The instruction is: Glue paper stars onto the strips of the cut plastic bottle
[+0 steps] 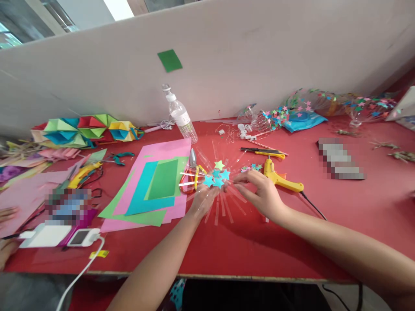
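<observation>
A clear plastic bottle piece cut into thin strips fans out like a flower over the middle of the table. My left hand grips it from below, its fingers mostly hidden behind the strips. Blue paper stars and a yellow-green star sit around its centre. To the right of the stars, my right hand has thumb and fingers pinched together beside the strips; what is between them is too small to make out. Behind it lie small loose stars and a yellow glue gun.
Coloured paper sheets, pliers and a plastic bottle are left and behind. A cutter knife lies beyond the glue gun. Star-tipped plastic flowers line the wall. Another person's hand is at far left, near a power bank.
</observation>
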The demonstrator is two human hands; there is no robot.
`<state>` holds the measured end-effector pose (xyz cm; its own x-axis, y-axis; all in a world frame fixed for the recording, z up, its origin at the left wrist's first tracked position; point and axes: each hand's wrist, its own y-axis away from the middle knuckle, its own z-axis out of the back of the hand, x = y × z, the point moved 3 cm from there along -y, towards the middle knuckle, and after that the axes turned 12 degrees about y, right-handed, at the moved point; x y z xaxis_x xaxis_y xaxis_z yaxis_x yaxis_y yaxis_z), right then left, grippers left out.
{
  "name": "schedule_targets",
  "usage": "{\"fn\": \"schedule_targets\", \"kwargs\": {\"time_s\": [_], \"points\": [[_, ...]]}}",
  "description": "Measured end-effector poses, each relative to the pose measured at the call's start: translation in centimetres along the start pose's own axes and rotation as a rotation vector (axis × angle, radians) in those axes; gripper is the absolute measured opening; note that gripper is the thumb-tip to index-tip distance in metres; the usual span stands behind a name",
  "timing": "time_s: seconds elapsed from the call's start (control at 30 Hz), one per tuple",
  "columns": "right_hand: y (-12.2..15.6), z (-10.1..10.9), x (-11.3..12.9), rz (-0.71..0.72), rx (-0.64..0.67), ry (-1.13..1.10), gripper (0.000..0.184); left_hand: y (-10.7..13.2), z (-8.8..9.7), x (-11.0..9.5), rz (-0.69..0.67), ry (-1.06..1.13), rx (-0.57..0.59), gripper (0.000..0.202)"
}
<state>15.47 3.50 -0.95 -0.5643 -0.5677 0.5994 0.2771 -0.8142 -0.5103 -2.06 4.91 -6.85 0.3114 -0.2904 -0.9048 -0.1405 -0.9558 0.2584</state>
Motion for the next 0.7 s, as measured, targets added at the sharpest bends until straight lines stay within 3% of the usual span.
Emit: {"fn": "schedule_targets", "kwargs": {"time_s": [0.13, 0.27, 0.4, 0.53, 0.7], "points": [[0.0, 1.0, 1.2, 0.133, -0.011, 0.079, 0.009, -0.1, 0.9, -0.4, -0.104, -0.018, -0.064, 0.015], [-0.3, 3.2, 2.5, 0.207, -0.078, 0.069, 0.016, -0.3, 0.8, -0.6, -0.208, -0.009, 0.026, 0.013], [-1.0, 5.3, 3.3, 0.219, -0.151, 0.07, 0.018, -0.3, 0.5, -0.2, -0.198, -0.035, 0.07, 0.015], [-1.7, 5.3, 3.0, 0.193, -0.115, 0.135, 0.012, 0.0, 0.5, 0.0, -0.199, -0.048, 0.037, 0.018], [-1.5, 4.3, 2.6, 0.19, -0.089, 0.214, 0.01, 0.3, 0.1, -0.1, -0.131, 0.016, 0.052, 0.045]]}}
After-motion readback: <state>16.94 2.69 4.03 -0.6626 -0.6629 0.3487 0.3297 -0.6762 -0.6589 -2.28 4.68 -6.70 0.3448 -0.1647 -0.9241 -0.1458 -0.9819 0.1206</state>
